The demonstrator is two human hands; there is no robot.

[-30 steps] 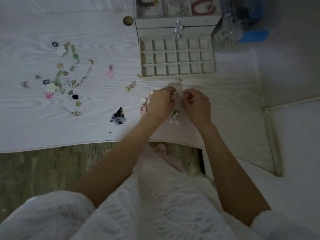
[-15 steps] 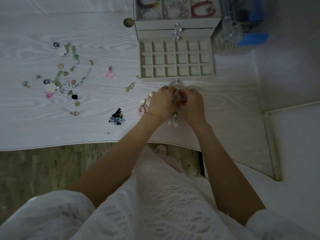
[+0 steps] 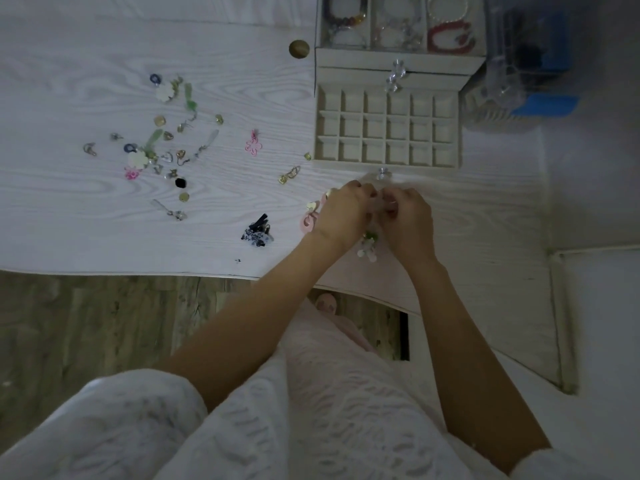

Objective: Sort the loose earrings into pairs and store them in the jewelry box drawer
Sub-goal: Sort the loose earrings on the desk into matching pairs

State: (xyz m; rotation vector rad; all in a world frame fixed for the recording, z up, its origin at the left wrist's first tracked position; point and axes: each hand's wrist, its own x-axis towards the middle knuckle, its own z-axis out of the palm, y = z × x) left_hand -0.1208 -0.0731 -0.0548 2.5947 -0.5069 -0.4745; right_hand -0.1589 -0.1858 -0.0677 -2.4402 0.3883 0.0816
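On the white table (image 3: 104, 220), the jewelry box drawer (image 3: 388, 133) sits pulled out just beyond both hands; left hand (image 3: 343, 216) and right hand (image 3: 408, 223) meet, fingers curled, pinching a small pale earring (image 3: 379, 211) between them, loose earrings (image 3: 156, 147) scattered well left

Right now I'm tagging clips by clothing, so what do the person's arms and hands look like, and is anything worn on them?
Both forearms are bare from the elbow down. The left hand and right hand show no gloves, and no rings, bracelets or watch are visible, though the dim light hides fine detail. The white sleeves are short and loose, in a textured, lace-like fabric that matches the rest of the garment.
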